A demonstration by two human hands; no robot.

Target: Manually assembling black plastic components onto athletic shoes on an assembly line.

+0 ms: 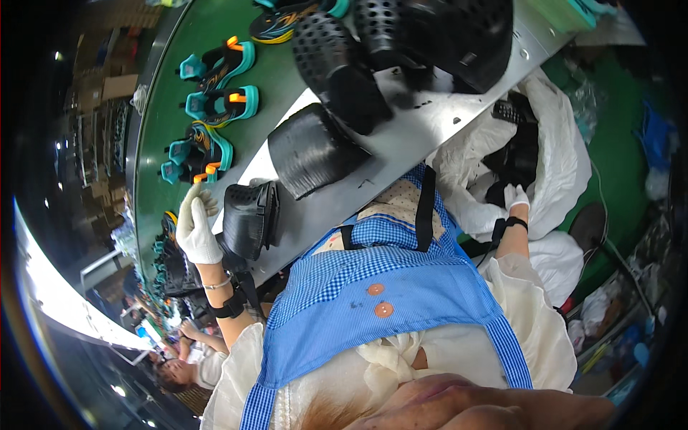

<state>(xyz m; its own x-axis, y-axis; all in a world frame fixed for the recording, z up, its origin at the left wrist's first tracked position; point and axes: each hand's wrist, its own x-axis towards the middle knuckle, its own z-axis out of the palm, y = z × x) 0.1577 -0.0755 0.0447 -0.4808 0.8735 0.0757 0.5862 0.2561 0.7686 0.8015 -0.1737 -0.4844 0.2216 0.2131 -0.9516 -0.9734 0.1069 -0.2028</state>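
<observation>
My left hand (198, 228), in a white glove, is raised at the green belt's edge with its fingers loosely bent and apart. Its fingertips are just below the orange pull tabs of a black and teal sports shoe (203, 148); contact cannot be made out. Right beside it is a stack of black plastic shoe formers (247, 221). My right hand (517, 201), also gloved, reaches into a white sack (559, 172), its fingers closed at the edge of black plastic shoe formers (517, 147) inside.
More black formers, some perforated, lie on the metal ledge (423, 118), with a curved stack (315, 150) in the middle. Several sports shoes (222, 105) line the green belt (161, 93). A person (197, 369) is farther along at left. Plastic bags (595, 315) lie at right.
</observation>
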